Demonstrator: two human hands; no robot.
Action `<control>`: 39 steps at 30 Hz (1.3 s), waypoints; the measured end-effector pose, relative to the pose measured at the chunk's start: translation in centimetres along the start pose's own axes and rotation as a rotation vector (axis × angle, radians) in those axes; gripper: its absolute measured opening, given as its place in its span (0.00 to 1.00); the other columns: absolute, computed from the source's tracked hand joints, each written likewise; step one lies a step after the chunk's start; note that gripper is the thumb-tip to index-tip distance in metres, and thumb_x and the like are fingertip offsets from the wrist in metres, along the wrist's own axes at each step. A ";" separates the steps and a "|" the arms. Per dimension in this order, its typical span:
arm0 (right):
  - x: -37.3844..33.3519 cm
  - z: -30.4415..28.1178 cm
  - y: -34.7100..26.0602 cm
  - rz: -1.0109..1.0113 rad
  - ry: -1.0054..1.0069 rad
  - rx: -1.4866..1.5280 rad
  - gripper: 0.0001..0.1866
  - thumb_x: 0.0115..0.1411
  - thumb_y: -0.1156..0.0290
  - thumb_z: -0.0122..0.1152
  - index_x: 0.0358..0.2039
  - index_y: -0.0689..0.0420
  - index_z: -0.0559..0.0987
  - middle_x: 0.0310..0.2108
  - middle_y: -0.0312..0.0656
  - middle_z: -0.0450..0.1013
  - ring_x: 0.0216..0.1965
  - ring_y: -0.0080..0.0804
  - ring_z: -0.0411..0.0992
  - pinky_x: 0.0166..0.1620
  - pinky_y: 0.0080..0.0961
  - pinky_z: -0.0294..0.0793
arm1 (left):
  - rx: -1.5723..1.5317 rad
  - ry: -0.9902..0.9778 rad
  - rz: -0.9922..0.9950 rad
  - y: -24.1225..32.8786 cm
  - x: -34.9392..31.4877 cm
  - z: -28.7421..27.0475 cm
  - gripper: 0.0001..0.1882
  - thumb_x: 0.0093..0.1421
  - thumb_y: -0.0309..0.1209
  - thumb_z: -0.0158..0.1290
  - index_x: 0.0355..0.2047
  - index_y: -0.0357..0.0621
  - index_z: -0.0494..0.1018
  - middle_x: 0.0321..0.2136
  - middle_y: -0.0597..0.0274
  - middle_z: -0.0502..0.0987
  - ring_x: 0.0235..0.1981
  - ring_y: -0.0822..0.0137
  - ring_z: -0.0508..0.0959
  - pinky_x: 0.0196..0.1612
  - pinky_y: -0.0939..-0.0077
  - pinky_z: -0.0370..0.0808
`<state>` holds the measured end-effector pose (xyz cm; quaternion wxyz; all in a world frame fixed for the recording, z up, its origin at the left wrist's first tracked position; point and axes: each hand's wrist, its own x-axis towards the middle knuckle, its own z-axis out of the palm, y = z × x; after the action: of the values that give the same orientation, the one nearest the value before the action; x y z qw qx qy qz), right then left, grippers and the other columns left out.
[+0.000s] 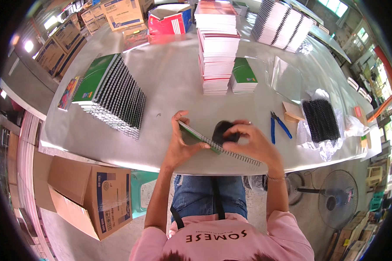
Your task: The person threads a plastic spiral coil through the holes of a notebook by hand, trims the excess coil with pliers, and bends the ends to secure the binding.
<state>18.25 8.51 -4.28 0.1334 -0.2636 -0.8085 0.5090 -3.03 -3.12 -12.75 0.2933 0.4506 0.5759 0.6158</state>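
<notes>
My left hand [177,147] grips a thin green-covered notebook [196,137], fingers at its far end and thumb along its spine edge. The notebook is tilted up off the table. A dark wire-like spiral coil [245,159] runs along its punched edge and sticks out well past the near right end, toward my right forearm. Close above that end, my right hand [256,142] is closed on a black rounded object [222,132]. This object is blurred, so I cannot make out its exact kind.
Spiral-bound green notebooks [116,93] stand stacked at left. Tall paper stacks [217,52] and a green-covered pile [244,76] rise ahead. Blue-handled pliers [279,127] and a bundle of black coils [321,120] lie at right. Below are an open carton [111,200] and a fan [337,198].
</notes>
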 end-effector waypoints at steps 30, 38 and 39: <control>2.7 1.3 0.1 -0.015 -0.082 0.236 0.22 0.53 0.65 0.74 0.47 0.60 0.81 0.55 0.45 0.66 0.56 0.34 0.68 0.60 0.29 0.69 | 0.082 -0.065 -0.004 0.1 -0.6 -0.3 0.56 0.37 0.33 0.78 0.61 0.47 0.53 0.53 0.59 0.61 0.52 0.60 0.65 0.58 0.64 0.65; 2.7 0.9 2.0 -0.014 -0.073 0.229 0.21 0.55 0.64 0.72 0.47 0.59 0.81 0.57 0.46 0.66 0.56 0.38 0.68 0.58 0.32 0.69 | 0.070 0.008 0.058 -0.2 -0.4 0.9 0.51 0.39 0.33 0.77 0.59 0.44 0.56 0.51 0.60 0.63 0.51 0.62 0.66 0.56 0.67 0.66; 2.8 0.7 2.9 -0.034 0.052 0.081 0.23 0.54 0.64 0.72 0.49 0.58 0.80 0.59 0.48 0.64 0.58 0.41 0.66 0.59 0.34 0.68 | 0.068 0.010 0.075 -0.1 -0.4 1.1 0.50 0.39 0.33 0.77 0.58 0.44 0.56 0.51 0.60 0.63 0.51 0.62 0.66 0.56 0.68 0.66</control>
<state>16.43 10.54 -7.34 0.1737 -0.2574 -0.7880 0.5317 -1.94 -2.98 -12.99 0.2518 0.4785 0.5809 0.6085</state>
